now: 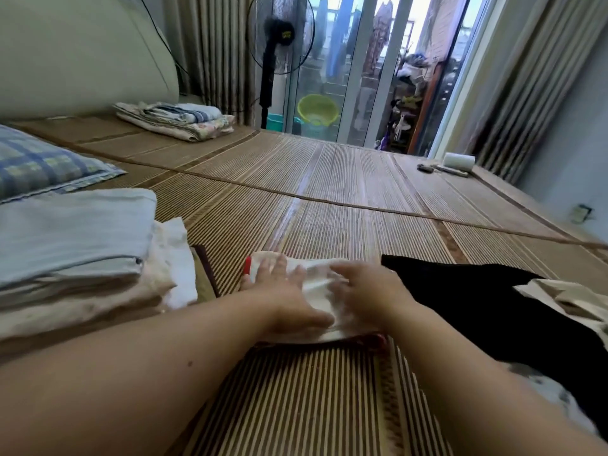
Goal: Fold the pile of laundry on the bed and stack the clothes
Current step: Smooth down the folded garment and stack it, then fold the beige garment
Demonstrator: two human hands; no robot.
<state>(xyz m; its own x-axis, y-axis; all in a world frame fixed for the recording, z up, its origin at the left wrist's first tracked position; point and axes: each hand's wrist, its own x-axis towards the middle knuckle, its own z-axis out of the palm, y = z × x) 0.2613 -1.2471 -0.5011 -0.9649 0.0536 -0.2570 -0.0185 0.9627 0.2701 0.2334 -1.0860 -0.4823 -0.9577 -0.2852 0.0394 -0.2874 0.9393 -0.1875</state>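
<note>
A small white garment with red trim [316, 291] lies folded on the bamboo mat [329, 199] in front of me. My left hand [283, 291] rests flat on its left part, fingers spread. My right hand [368, 287] lies palm down on its right part, slightly blurred. A stack of folded clothes [75, 251] with a light blue piece on top stands to the left. A black garment [477, 301] lies unfolded to the right, with a cream cloth [572, 297] on it.
A blue checked pillow [36, 166] sits at the far left. Another folded pile [177, 120] lies near the headboard. A white roll [459, 162] and small items rest at the mat's far right edge. A standing fan [276, 44] and glass doors are beyond the bed.
</note>
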